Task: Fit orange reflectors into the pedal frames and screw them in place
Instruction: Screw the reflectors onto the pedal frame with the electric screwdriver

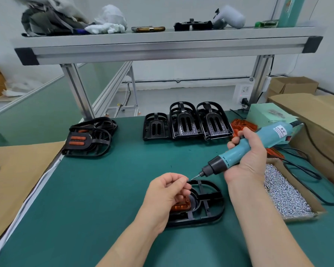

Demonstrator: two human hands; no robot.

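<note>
Screwdriver (229, 156) sits gripped in the right hand (248, 153); the left hand (168, 191) pinches shut at its bit, contents unclear.

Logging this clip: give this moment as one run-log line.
right hand: grips electric screwdriver | left hand: pinched at bit tip, contents hidden | pedal frame: on mat, orange reflector inside
</note>
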